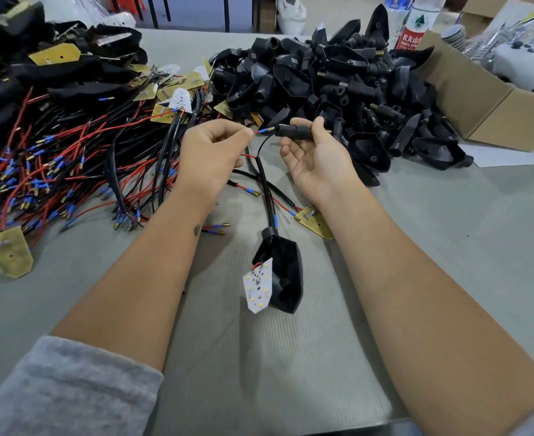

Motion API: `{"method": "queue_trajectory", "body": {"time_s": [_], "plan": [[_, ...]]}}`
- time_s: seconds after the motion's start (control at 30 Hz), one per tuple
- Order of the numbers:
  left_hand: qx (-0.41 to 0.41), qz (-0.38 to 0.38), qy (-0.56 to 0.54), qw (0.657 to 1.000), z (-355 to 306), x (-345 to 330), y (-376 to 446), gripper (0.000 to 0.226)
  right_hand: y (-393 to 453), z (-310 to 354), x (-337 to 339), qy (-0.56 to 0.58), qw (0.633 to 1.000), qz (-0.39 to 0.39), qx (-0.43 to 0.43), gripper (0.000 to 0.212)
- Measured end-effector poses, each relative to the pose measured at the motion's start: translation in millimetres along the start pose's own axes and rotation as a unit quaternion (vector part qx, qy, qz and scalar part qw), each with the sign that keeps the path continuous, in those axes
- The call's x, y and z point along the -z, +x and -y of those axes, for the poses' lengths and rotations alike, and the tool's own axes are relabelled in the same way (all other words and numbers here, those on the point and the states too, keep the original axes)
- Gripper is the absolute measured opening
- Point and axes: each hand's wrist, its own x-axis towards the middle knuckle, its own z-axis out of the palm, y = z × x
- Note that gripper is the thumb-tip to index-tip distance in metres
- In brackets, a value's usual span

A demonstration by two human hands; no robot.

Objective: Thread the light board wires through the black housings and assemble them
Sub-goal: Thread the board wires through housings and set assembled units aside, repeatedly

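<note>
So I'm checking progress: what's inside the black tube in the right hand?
A red wire's blue-sleeved brass tip, pinched by the left hand, is at the mouth of the black tube in the right hand. How far it reaches inside is hidden.

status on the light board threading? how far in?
Done: dark stack of what look like finished units far left. In hand: left hand pinches the red wire at the black tube the right hand holds. Left: big piles of wired boards and empty housings.
</note>
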Motion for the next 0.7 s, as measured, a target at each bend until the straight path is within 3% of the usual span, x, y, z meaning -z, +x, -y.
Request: {"method": "queue_trajectory", "body": {"time_s": [0.2, 0.7], "plan": [[-0.001, 0.002, 0.014, 1.000, 3.8, 0.0, 1.8, 0.021, 0.3, 0.2, 0.6, 0.004, 1.000, 0.007, 0.000, 0.044], [-0.030, -0.014, 0.104, 0.994, 3.0, -2.8, -0.7, 0.019, -1.4, -3.0, 0.1, -0.107, 0.991, 0.047, 0.058, 0.036]]}}
